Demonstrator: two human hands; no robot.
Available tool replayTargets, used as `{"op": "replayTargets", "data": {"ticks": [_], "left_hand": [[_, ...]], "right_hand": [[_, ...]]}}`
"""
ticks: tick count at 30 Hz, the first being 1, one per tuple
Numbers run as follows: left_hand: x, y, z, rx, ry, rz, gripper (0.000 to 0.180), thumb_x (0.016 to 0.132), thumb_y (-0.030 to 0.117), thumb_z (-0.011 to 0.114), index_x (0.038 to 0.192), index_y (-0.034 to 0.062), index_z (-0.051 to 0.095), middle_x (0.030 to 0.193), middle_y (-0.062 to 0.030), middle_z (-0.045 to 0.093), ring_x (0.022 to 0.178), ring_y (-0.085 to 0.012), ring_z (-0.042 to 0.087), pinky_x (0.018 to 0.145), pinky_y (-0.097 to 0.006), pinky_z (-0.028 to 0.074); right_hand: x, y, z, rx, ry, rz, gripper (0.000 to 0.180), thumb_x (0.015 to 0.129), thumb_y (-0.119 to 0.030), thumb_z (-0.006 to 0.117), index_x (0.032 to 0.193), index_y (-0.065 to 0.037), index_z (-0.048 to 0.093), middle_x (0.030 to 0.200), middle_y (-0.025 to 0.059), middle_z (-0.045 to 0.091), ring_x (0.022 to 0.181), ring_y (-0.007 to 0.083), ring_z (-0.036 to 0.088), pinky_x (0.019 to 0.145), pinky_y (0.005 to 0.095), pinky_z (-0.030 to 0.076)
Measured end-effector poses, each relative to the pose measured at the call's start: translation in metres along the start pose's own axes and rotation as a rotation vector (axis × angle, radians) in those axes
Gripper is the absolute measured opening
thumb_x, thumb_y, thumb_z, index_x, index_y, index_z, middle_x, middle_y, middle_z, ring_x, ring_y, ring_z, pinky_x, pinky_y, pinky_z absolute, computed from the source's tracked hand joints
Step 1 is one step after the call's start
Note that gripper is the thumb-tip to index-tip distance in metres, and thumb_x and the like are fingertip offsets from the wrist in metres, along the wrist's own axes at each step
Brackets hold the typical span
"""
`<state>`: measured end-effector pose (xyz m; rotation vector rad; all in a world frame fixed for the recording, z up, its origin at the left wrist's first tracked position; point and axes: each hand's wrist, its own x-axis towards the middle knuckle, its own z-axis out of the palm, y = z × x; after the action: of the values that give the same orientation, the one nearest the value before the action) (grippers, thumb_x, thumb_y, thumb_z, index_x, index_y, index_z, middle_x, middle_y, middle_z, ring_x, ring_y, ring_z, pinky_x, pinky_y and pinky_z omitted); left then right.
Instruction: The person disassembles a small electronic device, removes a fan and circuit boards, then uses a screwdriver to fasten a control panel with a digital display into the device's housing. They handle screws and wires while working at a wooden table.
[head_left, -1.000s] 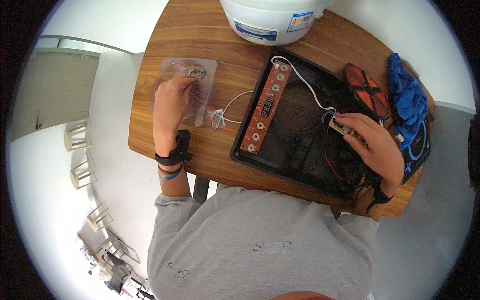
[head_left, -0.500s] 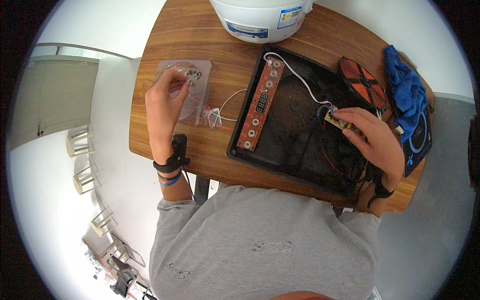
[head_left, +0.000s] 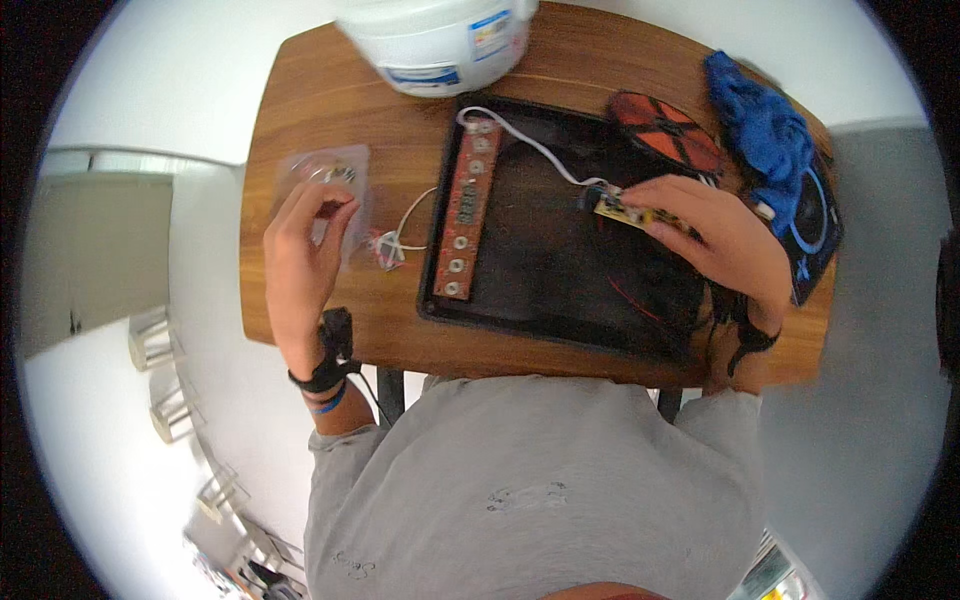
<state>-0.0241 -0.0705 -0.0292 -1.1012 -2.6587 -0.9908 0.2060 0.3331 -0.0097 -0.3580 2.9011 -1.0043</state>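
Note:
My left hand (head_left: 303, 255) is at a clear plastic tray (head_left: 357, 160) on the left, thumb and fingertips pinched together. Whatever they hold is too small and blurred to name. Just beyond the fingertips, small metal screws (head_left: 344, 174) lie in the tray. My right hand (head_left: 725, 235) grips a small yellowish circuit board (head_left: 616, 208) between thumb and fingers, above a black shallow housing (head_left: 545, 285). A white cable (head_left: 545, 152) runs from this board to a long reddish-brown button board (head_left: 455, 243) with a display, lying along the housing's left side.
A white rounded appliance (head_left: 440, 50) stands at the back. Behind my right hand lie an orange-and-black round coil (head_left: 668, 132), a blue cloth (head_left: 765, 125) and a dark panel (head_left: 825, 235). A small white part with wires (head_left: 388, 250) sits between tray and housing.
The view has swung, so the table's things sit farther left in the picture. My left fingertips have drawn slightly back from the screws. My right hand still grips the circuit board.

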Motion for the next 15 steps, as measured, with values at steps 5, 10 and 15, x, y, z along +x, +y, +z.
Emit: {"op": "replayTargets", "data": {"ticks": [5, 10, 15], "left_hand": [[0.012, 0.036, 0.002, -0.018, -0.067, 0.058, 0.015, 0.095, -0.004, 0.082, 0.107, -0.0001, 0.074, 0.100, -0.0134, 0.075, 0.091, -0.0306, 0.075, 0.083, -0.039, 0.058], [0.032, 0.067, 0.007, 0.054, -0.142, 0.274, 0.014, 0.096, 0.001, 0.083, 0.106, 0.0010, 0.074, 0.098, -0.0136, 0.073, 0.087, -0.0321, 0.071, 0.079, -0.041, 0.056], [0.050, 0.087, 0.026, -0.073, -0.324, 0.248, 0.013, 0.097, 0.002, 0.082, 0.108, 0.0024, 0.076, 0.095, -0.0143, 0.071, 0.085, -0.0321, 0.071, 0.076, -0.041, 0.055]], "right_hand": [[-0.011, 0.017, -0.022, -0.033, 0.131, -0.072, 0.032, 0.110, -0.014, 0.072, 0.140, -0.006, 0.072, 0.127, 0.0159, 0.077, 0.119, 0.0376, 0.075, 0.103, 0.0451, 0.060], [-0.049, 0.062, -0.053, -0.048, 0.447, 0.049, 0.022, 0.113, -0.016, 0.072, 0.130, -0.003, 0.078, 0.114, 0.0093, 0.081, 0.102, 0.0189, 0.076, 0.091, 0.0332, 0.060], [-0.096, 0.101, -0.065, -0.077, 0.359, 0.406, 0.026, 0.115, -0.021, 0.070, 0.133, -0.004, 0.077, 0.111, 0.0090, 0.081, 0.098, 0.0162, 0.073, 0.091, 0.0315, 0.059]]}}
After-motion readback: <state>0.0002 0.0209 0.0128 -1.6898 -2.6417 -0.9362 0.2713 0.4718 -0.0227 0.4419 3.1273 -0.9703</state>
